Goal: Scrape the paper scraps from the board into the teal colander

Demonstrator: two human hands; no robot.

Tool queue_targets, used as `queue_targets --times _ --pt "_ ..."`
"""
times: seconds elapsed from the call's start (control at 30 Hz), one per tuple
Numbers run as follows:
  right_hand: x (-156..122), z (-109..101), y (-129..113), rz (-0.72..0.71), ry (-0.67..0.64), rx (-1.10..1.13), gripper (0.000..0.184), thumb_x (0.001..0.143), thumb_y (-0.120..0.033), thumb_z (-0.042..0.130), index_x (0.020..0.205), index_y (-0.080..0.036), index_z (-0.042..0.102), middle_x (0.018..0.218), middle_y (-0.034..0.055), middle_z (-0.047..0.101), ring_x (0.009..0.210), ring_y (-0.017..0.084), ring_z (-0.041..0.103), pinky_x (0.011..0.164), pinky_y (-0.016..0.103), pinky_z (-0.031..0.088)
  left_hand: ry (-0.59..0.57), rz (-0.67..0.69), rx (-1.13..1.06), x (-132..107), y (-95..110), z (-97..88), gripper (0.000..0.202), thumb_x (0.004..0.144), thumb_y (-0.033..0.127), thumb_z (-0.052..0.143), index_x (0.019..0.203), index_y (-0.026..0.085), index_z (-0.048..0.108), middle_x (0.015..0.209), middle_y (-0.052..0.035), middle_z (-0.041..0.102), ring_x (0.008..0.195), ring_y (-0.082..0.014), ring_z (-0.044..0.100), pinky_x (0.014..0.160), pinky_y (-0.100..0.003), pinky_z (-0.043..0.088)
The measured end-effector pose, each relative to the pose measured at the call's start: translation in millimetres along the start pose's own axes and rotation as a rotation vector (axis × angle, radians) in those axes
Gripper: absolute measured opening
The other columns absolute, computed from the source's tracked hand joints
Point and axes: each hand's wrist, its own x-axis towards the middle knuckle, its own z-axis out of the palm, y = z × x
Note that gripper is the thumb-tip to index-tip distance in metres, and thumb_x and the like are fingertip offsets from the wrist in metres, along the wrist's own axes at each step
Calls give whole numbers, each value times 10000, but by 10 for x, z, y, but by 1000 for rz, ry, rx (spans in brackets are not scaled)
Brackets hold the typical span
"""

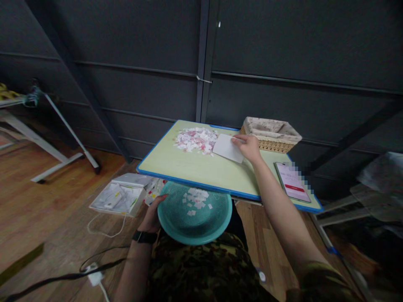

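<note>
My left hand [155, 213] grips the left rim of a green plastic mesh basket [195, 235], held below the table's front edge over my lap. Several small white paper scraps [197, 197] lie in it. On the tabletop my right hand [248, 147] pinches a white card or sheet [228, 148] by its right side. The card's left edge meets a heap of small white and pinkish paper pieces [197, 139]. My right thumb and fingers are closed on the card.
The small table [189, 165] has a pale yellow top and blue edging. A cloth-lined wicker basket [273, 142] stands at its back right, and a phone [292, 182] lies at the right. An open white box [118, 197] is on the floor; cables [72, 277] run at lower left.
</note>
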Motion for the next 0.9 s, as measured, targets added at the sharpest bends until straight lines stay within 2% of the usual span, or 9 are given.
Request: queue_targets --times 0.1,0.27,0.5,0.67,0.9 --pt "1 8 4 4 -38 18 280 758 -342 612 856 -154 795 897 88 778 862 264 704 820 364 507 -4 13 -6 -3 -5 7 153 641 217 755 782 159 742 617 -31 746 693 -255 734 656 -310 574" --pt "0 15 -18 3 -20 65 271 754 -343 621 849 -158 794 895 92 777 857 264 702 811 366 507 33 -18 -14 -17 16 40 156 665 190 725 812 144 754 738 -62 788 734 -258 742 634 -301 573" --pt "9 30 4 54 -93 157 242 694 -354 667 770 -158 786 801 78 771 766 258 697 734 358 514 18 -26 -26 -16 22 48 159 644 205 740 786 137 764 709 -71 781 642 -243 719 558 -292 547" --pt "-5 67 -9 26 -50 210 272 706 -378 666 812 -160 790 866 87 776 814 262 701 775 370 517 -9 -21 -14 -10 10 32 121 652 222 741 742 144 762 592 -49 737 575 -225 688 562 -294 538" --pt "-25 42 -71 8 -37 155 247 719 -332 652 806 -146 789 864 108 773 821 265 701 785 367 513 -5 -28 -1 21 -7 9 134 632 249 763 731 159 752 643 -51 754 614 -231 700 595 -299 550"
